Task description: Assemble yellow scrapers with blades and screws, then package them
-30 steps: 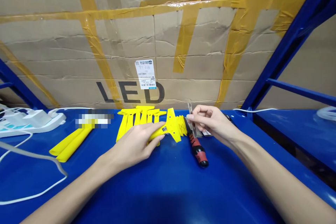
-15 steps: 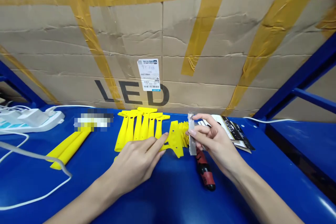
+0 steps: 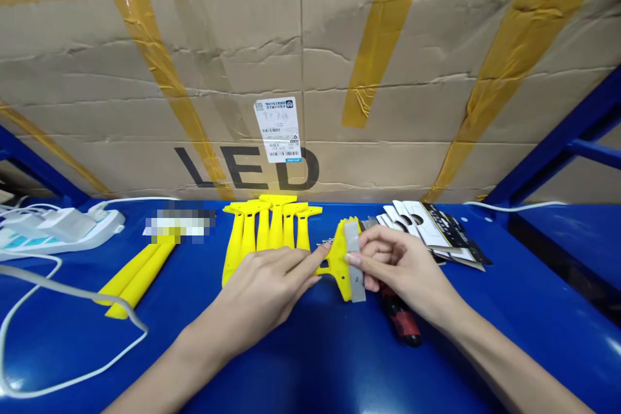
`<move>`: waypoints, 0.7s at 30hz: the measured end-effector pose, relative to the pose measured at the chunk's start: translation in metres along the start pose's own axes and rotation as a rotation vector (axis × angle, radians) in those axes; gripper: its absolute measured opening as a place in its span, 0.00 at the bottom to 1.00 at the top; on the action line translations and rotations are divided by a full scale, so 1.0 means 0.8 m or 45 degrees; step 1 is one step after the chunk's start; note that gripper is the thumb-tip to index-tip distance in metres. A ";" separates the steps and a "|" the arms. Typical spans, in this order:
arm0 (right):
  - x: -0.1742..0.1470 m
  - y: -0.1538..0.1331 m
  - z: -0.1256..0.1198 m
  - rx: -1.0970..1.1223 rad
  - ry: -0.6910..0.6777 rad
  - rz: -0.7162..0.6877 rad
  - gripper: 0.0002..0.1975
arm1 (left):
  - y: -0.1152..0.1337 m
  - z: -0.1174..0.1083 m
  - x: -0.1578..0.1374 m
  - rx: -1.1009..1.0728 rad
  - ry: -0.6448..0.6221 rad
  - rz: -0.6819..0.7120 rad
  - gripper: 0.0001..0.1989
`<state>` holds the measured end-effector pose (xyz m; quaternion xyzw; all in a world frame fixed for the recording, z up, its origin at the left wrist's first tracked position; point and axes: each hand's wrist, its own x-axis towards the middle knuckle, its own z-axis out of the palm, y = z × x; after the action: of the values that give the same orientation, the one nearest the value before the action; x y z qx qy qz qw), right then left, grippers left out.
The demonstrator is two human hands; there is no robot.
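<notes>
Yellow scraper (image 3: 341, 272) in palm-down left hand (image 3: 272, 284); right hand (image 3: 407, 265) pinches strip (image 3: 357, 283).

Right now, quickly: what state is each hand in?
Left hand: closed, holding a yellow tool.
Right hand: closed, pinching a flat grey strip at the tool's wide end.

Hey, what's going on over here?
A person is working with both hands at a blue surface. The left hand holds a yellow tool by its handle, while the right hand pinches a flat grey strip at the tool's wide end. More yellow tools lie in a row behind the left hand. A red-and-black handle lies partly hidden under the right hand, with printed cards behind.
</notes>
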<state>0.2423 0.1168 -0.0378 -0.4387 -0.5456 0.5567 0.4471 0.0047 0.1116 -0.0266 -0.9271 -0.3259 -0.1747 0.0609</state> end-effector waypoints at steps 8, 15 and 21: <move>-0.002 -0.002 0.009 -0.037 0.004 0.014 0.16 | -0.006 -0.001 0.003 0.188 0.047 0.143 0.21; -0.002 -0.001 0.012 -0.017 0.054 0.046 0.22 | -0.010 -0.006 0.002 0.197 0.028 0.183 0.19; -0.005 -0.003 0.015 -0.001 0.042 -0.011 0.32 | -0.007 -0.004 -0.001 0.225 0.007 0.161 0.21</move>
<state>0.2315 0.1101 -0.0348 -0.4457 -0.5404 0.5473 0.4581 0.0000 0.1147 -0.0239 -0.9364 -0.2805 -0.1437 0.1541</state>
